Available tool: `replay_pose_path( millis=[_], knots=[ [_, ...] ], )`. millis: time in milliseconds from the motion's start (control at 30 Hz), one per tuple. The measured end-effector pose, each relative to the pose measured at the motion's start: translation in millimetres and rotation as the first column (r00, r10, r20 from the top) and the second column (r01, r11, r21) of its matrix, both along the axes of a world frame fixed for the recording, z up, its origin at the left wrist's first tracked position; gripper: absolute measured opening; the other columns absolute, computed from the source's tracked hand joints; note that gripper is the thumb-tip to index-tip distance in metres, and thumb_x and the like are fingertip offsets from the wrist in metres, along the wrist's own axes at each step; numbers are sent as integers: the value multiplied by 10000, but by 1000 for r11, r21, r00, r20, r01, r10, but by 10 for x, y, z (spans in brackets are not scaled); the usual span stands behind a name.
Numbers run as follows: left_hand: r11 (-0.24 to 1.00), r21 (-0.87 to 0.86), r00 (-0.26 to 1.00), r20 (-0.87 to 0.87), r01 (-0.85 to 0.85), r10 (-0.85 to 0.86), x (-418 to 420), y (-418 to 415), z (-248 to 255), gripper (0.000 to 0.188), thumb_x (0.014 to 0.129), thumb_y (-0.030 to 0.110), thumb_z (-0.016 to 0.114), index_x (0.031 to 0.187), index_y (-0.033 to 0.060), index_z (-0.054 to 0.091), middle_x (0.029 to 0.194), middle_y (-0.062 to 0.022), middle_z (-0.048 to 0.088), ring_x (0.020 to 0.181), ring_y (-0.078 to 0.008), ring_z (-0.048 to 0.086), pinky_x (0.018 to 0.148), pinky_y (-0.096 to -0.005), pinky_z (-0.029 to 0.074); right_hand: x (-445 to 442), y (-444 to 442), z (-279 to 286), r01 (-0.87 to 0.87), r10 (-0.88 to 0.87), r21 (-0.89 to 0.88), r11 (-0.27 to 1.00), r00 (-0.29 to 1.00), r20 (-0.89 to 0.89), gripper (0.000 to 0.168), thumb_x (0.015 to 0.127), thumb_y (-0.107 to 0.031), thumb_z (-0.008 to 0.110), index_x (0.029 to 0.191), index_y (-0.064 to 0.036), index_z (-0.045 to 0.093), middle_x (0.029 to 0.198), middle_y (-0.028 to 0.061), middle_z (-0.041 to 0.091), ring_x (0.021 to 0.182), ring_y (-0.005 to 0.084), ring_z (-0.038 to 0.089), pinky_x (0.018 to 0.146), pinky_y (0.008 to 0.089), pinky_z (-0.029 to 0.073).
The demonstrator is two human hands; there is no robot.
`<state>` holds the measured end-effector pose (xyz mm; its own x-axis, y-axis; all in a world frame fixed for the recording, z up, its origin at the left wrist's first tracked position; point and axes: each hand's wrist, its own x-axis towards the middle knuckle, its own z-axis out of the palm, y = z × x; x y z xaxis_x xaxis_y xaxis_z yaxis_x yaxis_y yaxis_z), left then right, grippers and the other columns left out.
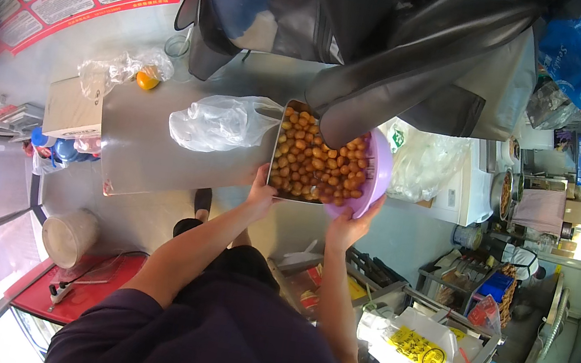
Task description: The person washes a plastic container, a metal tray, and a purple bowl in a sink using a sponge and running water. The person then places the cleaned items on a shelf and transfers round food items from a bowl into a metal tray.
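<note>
A rectangular metal tray (274,148) of small round brown food pieces (310,164), possibly braised quail eggs, is in front of me. My left hand (262,194) grips its near left corner. At the tray's right side is a purple plastic basin (381,167) with slots in its wall; my right hand (350,227) holds its near rim. The brown pieces run up against the basin's slotted wall, and I cannot tell where the tray's right edge lies. A dark, smooth tubular part (358,107) hangs over the food and hides some of it.
A clear plastic bag (223,122) lies on the steel table (147,143), left of the tray. Further left are an orange fruit (147,80) and a cardboard box (73,109). Plastic bags (429,157) lie to the right. A white bucket (69,238) stands behind left; a person (518,260) is far right.
</note>
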<state>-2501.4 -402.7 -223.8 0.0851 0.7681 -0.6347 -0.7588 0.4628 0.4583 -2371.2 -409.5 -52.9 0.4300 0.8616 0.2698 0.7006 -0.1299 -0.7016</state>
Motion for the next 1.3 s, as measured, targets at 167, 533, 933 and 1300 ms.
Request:
replay_pose_path(
  millis=[167, 533, 933, 1300],
  knots=[
    [999, -39, 991, 134, 29, -23, -2, -71, -144, 835, 731, -215, 354, 1446, 212, 285, 1391, -95, 442, 1156, -316, 577, 797, -428, 575, 147, 215, -224, 21, -24, 29, 999, 995, 92, 786, 773, 81, 496, 1504, -48, 238, 1408, 283, 447, 1259, 469, 468, 1030, 491, 398],
    [997, 58, 971, 236, -52, 37, -545, -279, -328, 809, 743, -206, 406, 1426, 225, 355, 1369, -141, 460, 1200, -368, 535, 930, -555, 519, 6, 11, 176, 77, -78, -10, 997, 987, -140, 716, 824, 0, 477, 1500, -30, 241, 1328, 278, 524, 1165, 408, 573, 991, 450, 439],
    [994, 80, 991, 106, 69, -77, -1397, -550, -147, 714, 763, -209, 409, 1418, 70, 358, 1378, -212, 460, 1249, -410, 500, 999, -577, 472, 934, -12, -571, 89, -375, -366, 926, 309, -874, 248, 774, -81, 519, 1013, -17, 526, 866, 88, 589, 644, 238, 601, 500, 335, 510],
    [988, -10, 987, 39, 154, -153, -1974, -1030, 693, 708, 765, -200, 453, 1423, 38, 341, 1375, -220, 459, 1265, -404, 485, 1013, -563, 464, 861, 464, -1809, -97, -317, -325, 941, 90, -944, 228, 814, -81, 526, 1034, -22, 523, 921, 93, 586, 783, 237, 616, 630, 367, 556]
  ],
)
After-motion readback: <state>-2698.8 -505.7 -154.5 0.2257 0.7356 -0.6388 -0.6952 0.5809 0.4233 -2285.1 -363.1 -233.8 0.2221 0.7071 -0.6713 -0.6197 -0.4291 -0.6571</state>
